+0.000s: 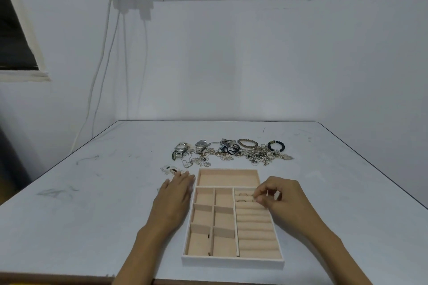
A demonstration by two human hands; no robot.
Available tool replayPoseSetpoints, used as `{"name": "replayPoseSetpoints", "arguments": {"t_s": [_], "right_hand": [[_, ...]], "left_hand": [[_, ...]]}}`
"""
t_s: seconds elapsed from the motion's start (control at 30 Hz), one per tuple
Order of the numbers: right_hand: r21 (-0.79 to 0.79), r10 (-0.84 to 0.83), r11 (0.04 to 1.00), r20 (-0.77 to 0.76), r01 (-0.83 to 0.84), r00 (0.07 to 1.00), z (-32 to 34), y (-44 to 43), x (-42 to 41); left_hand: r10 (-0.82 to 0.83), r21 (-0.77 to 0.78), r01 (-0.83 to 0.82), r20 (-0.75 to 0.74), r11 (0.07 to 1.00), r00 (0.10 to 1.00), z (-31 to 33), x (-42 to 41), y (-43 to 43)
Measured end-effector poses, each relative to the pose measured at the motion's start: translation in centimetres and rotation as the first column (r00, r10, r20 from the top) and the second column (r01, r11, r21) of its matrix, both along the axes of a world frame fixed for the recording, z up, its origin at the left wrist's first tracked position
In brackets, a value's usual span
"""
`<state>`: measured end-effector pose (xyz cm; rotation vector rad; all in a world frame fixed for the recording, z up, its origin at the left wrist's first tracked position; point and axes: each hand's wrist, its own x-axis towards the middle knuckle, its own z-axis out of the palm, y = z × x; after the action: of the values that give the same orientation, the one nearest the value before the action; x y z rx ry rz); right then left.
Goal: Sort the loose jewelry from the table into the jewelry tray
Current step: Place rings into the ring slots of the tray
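One small piece [254, 199], likely ring, pinched in right hand [281, 194]; seat straight into far roll [244, 204], brace jewelry tray [232, 261] with flat left hand [174, 194]

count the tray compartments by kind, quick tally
wide compartment: 1
small compartments: 6
ring-roll section: 1
total: 8
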<state>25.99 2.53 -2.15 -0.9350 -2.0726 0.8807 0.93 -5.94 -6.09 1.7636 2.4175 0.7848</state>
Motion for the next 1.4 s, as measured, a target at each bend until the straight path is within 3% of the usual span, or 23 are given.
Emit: {"name": "replayPoseSetpoints", "arguments": {"t_s": [0.33, 0.77, 0.83, 0.93, 1.0, 1.07, 1.23, 1.4], "right_hand": [[0.307, -0.04, 0.951, 0.262, -0.044, 0.964, -0.1, 0.2, -0.4], [0.166, -0.035, 0.986, 0.384, -0.032, 0.923, 1.7, 0.8, -0.5], [0.099, 0.018, 0.994, 0.335, -0.055, 0.942, 1.8, 1.1, -0.4], [-0.01, -0.005, 1.0, 0.125, 0.006, 0.992, 1.6, 3.4, -0.7], [0.061, -0.159, 0.986, 0.121, 0.152, 0.98, 0.7, 5.7, -1.3], [0.143, -0.259, 0.963, 0.238, 0.23, 0.936, -0.2, 7.3, -2.2], [0.257, -0.298, 0.945, 0.411, 0.204, 0.862, -0.9, 9.2, -3.9], [0.205, -0.297, 0.95, 0.358, 0.235, 0.885, -0.9, 9.3, -4.0]], "left_hand": [[0.001, 0.016, -0.001, -0.037, 1.0, 0.999, -0.3, -0.2, 0.1], [0.002, -0.004, -0.002, -0.034, 1.0, 0.999, -0.5, -0.3, 0.2], [0.003, -0.009, -0.004, -0.035, 1.0, 0.999, -0.5, -0.3, 0.2], [0.004, -0.009, -0.004, -0.037, 1.0, 0.999, -0.6, -0.3, 0.3], [0.003, -0.008, -0.003, -0.034, 1.0, 0.999, -0.6, -0.4, 0.3], [0.001, -0.008, -0.002, -0.038, 1.0, 0.999, -0.5, -0.3, 0.3], [0.009, 0.015, -0.009, -0.034, 1.0, 0.999, -0.5, -0.4, 0.4], [0.061, 0.073, -0.058, -0.034, 0.996, 0.998, 0.5, -0.6, 1.1]]}}
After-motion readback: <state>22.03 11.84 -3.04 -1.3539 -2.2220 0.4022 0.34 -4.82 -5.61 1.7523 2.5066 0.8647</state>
